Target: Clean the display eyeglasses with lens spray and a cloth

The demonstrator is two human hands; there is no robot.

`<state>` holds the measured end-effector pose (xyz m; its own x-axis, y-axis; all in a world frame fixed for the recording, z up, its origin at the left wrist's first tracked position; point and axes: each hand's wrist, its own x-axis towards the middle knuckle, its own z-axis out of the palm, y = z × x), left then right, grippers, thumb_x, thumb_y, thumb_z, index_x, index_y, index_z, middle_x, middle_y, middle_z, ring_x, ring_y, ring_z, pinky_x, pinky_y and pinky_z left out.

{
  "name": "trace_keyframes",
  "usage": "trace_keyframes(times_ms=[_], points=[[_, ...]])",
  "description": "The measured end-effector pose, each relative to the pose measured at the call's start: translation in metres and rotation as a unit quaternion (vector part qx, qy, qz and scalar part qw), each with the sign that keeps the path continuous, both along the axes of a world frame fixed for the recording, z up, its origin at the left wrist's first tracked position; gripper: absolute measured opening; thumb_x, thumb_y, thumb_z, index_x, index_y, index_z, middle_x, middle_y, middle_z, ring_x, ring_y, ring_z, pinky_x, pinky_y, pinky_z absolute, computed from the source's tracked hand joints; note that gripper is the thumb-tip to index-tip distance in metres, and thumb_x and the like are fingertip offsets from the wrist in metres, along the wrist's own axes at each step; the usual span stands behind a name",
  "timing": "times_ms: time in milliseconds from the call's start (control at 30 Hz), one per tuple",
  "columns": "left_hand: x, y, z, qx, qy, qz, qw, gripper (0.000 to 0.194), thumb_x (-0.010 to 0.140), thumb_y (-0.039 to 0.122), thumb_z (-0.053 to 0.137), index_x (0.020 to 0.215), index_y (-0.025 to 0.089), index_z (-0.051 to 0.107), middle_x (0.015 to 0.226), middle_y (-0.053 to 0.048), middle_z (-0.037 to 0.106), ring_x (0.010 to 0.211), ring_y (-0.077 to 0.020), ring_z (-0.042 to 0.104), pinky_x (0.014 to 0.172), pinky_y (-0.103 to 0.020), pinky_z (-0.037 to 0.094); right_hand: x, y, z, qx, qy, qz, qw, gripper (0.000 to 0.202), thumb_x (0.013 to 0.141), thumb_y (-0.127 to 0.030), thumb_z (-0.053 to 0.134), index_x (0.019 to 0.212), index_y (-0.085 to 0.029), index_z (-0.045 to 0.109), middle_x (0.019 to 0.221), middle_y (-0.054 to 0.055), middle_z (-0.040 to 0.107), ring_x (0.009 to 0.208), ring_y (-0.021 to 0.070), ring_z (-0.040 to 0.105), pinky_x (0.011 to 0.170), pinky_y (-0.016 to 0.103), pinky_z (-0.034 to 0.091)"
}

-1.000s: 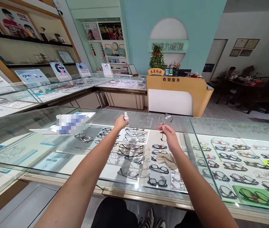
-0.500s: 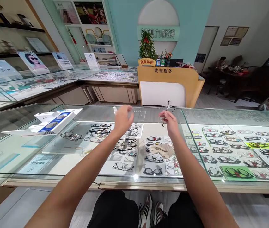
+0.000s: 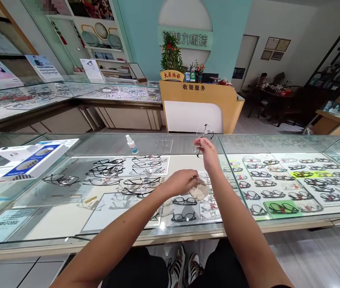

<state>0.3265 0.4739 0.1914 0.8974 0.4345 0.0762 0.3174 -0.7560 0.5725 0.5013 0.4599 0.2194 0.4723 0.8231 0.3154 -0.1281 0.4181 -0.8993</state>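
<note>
My right hand (image 3: 208, 151) is raised over the glass counter, its fingers closed on a pair of thin-framed eyeglasses (image 3: 205, 130). The glasses are tilted, with one temple pointing down below the fingers. Lower and to the left, my left hand (image 3: 183, 182) has its fingertips pinched at the upper edge of a beige cleaning cloth (image 3: 200, 191). Most of the cloth still lies low over the glass. A small white spray bottle (image 3: 132, 145) stands upright on the counter, away from both hands.
The glass display counter (image 3: 68, 236) holds rows of eyeglasses beneath its top. A white and blue open box (image 3: 34, 160) stands on the left. Dark-framed glasses (image 3: 184, 217) lie below my left hand. Behind are a wooden cashier desk (image 3: 201, 94) and another display case (image 3: 82, 96).
My left hand has moved from beside the spray bottle, down and right to the cloth. My right hand keeps holding the eyeglasses. The view has turned slightly right.
</note>
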Motion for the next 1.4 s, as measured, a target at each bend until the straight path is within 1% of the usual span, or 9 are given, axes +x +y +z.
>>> trace_keyframes(times_ms=[133, 233, 333, 467, 600, 800, 1067, 1200, 1400], points=[[-0.004, 0.019, -0.011, -0.195, -0.123, 0.129, 0.965, 0.024, 0.099, 0.045, 0.051, 0.091, 0.023, 0.057, 0.074, 0.002, 0.058, 0.066, -0.0173, 0.052, 0.063, -0.029, 0.035, 0.0, -0.001, 0.001, 0.002, -0.004, -0.004, 1.0, 0.028, 0.089, -0.052, 0.068, 0.087, -0.025, 0.075, 0.103, 0.005, 0.077, 0.098, 0.0227, 0.066, 0.085, 0.033, 0.048], [-0.01, 0.037, -0.012, -0.338, -0.218, 0.191, 0.895, 0.032, 0.093, 0.054, 0.062, 0.092, 0.023, 0.055, 0.068, 0.005, 0.051, 0.059, -0.0135, 0.047, 0.061, -0.027, 0.036, -0.002, -0.002, 0.001, -0.001, -0.012, -0.001, 1.0, 0.028, 0.089, -0.052, 0.068, 0.087, -0.025, 0.076, 0.103, 0.005, 0.076, 0.098, 0.0228, 0.066, 0.085, 0.033, 0.048], [-0.018, 0.051, -0.003, -0.423, -0.295, 0.235, 0.824, 0.042, 0.083, 0.057, 0.078, 0.097, 0.023, 0.057, 0.075, 0.005, 0.059, 0.065, -0.0129, 0.056, 0.065, -0.026, 0.044, -0.007, -0.005, 0.002, -0.007, -0.03, 0.025, 0.999, 0.027, 0.091, -0.051, 0.067, 0.086, -0.025, 0.076, 0.103, 0.005, 0.076, 0.097, 0.0228, 0.065, 0.085, 0.034, 0.048], [-0.027, 0.063, 0.011, -0.481, -0.398, 0.243, 0.742, 0.052, 0.07, 0.052, 0.093, 0.097, 0.021, 0.06, 0.082, 0.002, 0.066, 0.069, -0.0121, 0.061, 0.069, -0.025, 0.049, -0.015, -0.009, 0.004, -0.015, -0.065, 0.077, 0.995, 0.029, 0.094, -0.05, 0.065, 0.086, -0.026, 0.077, 0.102, 0.005, 0.075, 0.097, 0.0223, 0.063, 0.087, 0.034, 0.047], [-0.034, 0.069, 0.015, -0.509, -0.462, 0.192, 0.7, 0.044, 0.076, 0.046, 0.092, 0.097, 0.019, 0.065, 0.09, -0.001, 0.072, 0.078, -0.0141, 0.066, 0.075, -0.028, 0.052, -0.022, -0.01, 0.002, -0.044, -0.095, 0.126, 0.987, 0.032, 0.095, -0.053, 0.064, 0.088, -0.025, 0.078, 0.101, 0.005, 0.076, 0.094, 0.0221, 0.063, 0.085, 0.034, 0.046], [-0.037, 0.075, 0.012, -0.528, -0.485, 0.182, 0.673, 0.034, 0.083, 0.037, 0.088, 0.099, 0.018, 0.065, 0.095, -0.005, 0.075, 0.085, -0.017, 0.069, 0.08, -0.03, 0.052, -0.03, -0.011, 0.0, -0.06, -0.116, 0.17, 0.977, 0.031, 0.095, -0.051, 0.063, 0.087, -0.025, 0.078, 0.098, 0.005, 0.075, 0.094, 0.0219, 0.062, 0.084, 0.034, 0.043], [-0.036, 0.067, 0.018, -0.512, -0.477, 0.164, 0.695, 0.046, 0.077, 0.043, 0.093, 0.101, 0.019, 0.063, 0.096, -0.005, 0.075, 0.085, -0.0179, 0.071, 0.08, -0.032, 0.055, -0.038, -0.013, 0.001, -0.075, -0.141, 0.171, 0.972, 0.033, 0.094, -0.052, 0.064, 0.083, -0.024, 0.077, 0.092, 0.004, 0.074, 0.09, 0.0209, 0.06, 0.086, 0.034, 0.043], [-0.035, 0.061, 0.023, -0.496, -0.471, 0.146, 0.714, 0.042, 0.078, 0.046, 0.091, 0.1, 0.017, 0.071, 0.095, -0.005, 0.075, 0.086, -0.0166, 0.069, 0.077, -0.029, 0.053, -0.04, -0.01, -0.003, -0.076, -0.148, 0.175, 0.97, 0.034, 0.094, -0.053, 0.063, 0.085, -0.024, 0.078, 0.093, 0.004, 0.074, 0.091, 0.0209, 0.06, 0.087, 0.034, 0.043], [-0.032, 0.061, 0.022, -0.465, -0.512, 0.187, 0.697, 0.043, 0.065, 0.035, 0.1, 0.092, 0.018, 0.071, 0.089, 0.001, 0.07, 0.077, -0.0112, 0.064, 0.073, -0.025, 0.052, -0.045, -0.011, -0.004, -0.072, -0.164, 0.206, 0.962, 0.033, 0.097, -0.05, 0.061, 0.085, -0.025, 0.078, 0.092, 0.003, 0.074, 0.093, 0.0217, 0.059, 0.085, 0.034, 0.042]])
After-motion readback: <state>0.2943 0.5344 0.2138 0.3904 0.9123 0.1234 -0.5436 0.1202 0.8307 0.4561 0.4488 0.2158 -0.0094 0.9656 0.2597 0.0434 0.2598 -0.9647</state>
